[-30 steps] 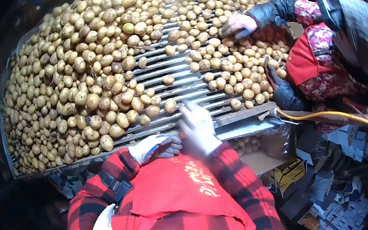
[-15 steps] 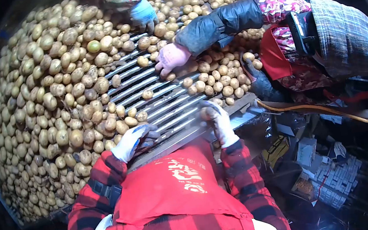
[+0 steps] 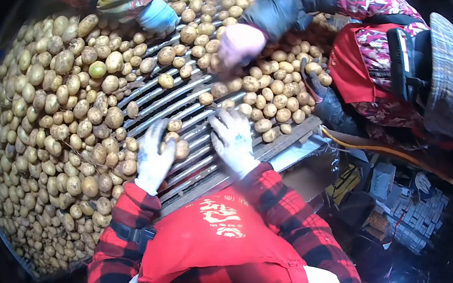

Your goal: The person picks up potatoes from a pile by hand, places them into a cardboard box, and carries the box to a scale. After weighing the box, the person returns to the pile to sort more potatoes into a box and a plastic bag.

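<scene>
Metal slats (image 3: 179,105) form a grate in front of me, with potatoes around and on it. My left hand (image 3: 155,156), in a white glove, rests at the left part of the grate, fingers apart, beside a few loose potatoes (image 3: 181,149) that lie to its right. My right hand (image 3: 232,135), gloved white with dark stains, is spread palm down on the slats, its fingers pointing away from me. A potato (image 3: 206,98) sits just beyond its fingertips. Nothing is visibly held in either hand.
A large potato heap (image 3: 62,139) fills the left. Across the grate, one co-worker's blue-gloved hand (image 3: 157,17) reaches in; another's pink-gloved hand (image 3: 240,46) is blurred over potatoes. A wooden edge (image 3: 293,133) runs near my right. Boxes (image 3: 381,182) lie lower right.
Both my hands have moved forward onto the slats, and the right has shifted left and opened flat. The pink-gloved hand moved right and up; the blue-gloved hand moved left. The co-worker at right leans farther right.
</scene>
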The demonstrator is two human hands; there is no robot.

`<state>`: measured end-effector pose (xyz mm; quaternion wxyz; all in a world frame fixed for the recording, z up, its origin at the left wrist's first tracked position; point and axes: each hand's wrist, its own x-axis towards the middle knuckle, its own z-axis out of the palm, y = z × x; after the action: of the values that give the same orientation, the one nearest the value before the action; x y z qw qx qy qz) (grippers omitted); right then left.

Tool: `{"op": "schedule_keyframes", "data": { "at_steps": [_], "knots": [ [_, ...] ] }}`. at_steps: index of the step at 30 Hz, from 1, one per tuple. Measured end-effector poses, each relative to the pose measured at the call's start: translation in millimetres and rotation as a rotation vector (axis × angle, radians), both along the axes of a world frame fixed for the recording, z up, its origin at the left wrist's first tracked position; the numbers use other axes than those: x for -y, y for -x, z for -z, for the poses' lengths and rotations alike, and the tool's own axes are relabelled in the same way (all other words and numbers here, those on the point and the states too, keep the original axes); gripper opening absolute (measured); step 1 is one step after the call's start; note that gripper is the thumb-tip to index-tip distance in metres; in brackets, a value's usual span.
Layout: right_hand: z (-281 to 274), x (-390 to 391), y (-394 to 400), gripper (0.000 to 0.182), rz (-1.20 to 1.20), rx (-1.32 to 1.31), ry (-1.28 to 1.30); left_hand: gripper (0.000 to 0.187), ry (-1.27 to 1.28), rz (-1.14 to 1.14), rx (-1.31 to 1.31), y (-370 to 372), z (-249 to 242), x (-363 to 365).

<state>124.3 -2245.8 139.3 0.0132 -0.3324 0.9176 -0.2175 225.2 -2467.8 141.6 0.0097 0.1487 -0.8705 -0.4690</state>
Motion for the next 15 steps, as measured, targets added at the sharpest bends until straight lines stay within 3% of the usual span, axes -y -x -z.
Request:
{"op": "schedule_keyframes", "data": {
  "at_steps": [2, 5, 8, 11, 15],
  "knots": [
    [6.9, 11.8, 7.3, 0.044, -0.058, -0.07, 0.023, 0.058, -0.016, 0.079, 0.13, 0.1, 10.7, -11.7],
    [19.9, 24.1, 24.5, 0.051, -0.142, -0.079, -0.042, 0.068, 0.099, 0.196, 0.175, 13.0, 7.5, -28.6],
    [38.7, 12.4, 44.7, 0.047, -0.137, -0.086, -0.054, 0.068, 0.121, 0.378, 0.051, 22.2, 9.3, -35.9],
    [50.9, -25.6, 49.6, 0.041, -0.166, -0.165, -0.193, 0.066, -0.091, 0.484, 0.131, 22.6, 8.4, -47.0],
    [42.5, -38.3, 60.3, 0.036, -0.02, -0.209, -0.299, 0.057, -0.334, 0.631, 0.139, 18.8, 15.2, -50.9]
  ]
}}
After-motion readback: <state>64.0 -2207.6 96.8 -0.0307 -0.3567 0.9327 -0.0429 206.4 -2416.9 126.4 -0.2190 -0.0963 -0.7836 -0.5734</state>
